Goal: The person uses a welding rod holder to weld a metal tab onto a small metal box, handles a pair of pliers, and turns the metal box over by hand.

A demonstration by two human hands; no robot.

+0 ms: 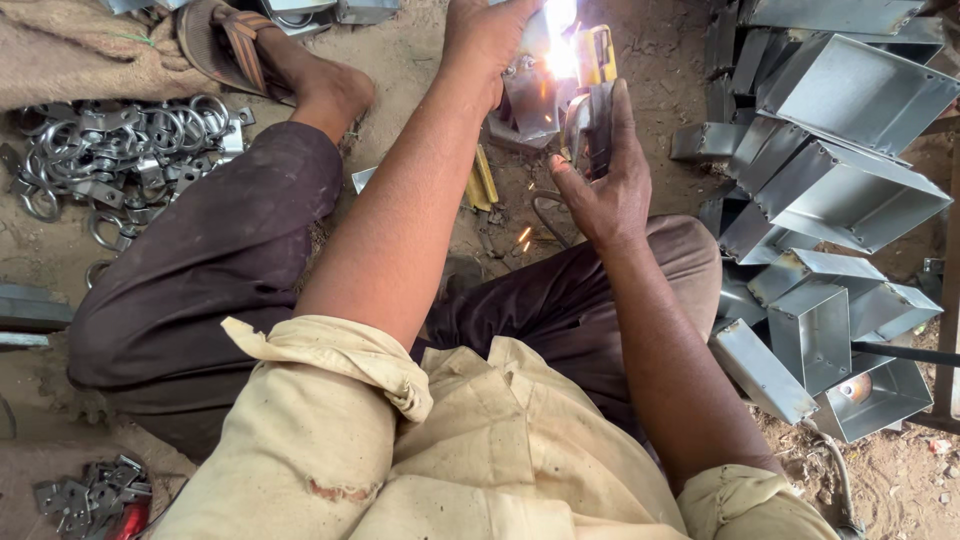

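I sit on the sandy ground with knees bent. My left hand (482, 42) reaches forward and grips a small shiny metal bracket (530, 95) at the top centre. My right hand (603, 190) is closed around a dark welding holder (592, 125), its tip up against the bracket. A bright white arc (560, 45) glares where they meet, and a few orange sparks (522, 238) fall below. A yellow part (597, 52) sits just behind the glare, which hides the joint itself.
A pile of open galvanised metal boxes (840, 190) fills the right side. A heap of metal rings and clamps (120, 150) lies at the left, and small brackets (90, 495) at the bottom left. My sandalled foot (290, 70) rests at the top left beside burlap sacking (70, 45).
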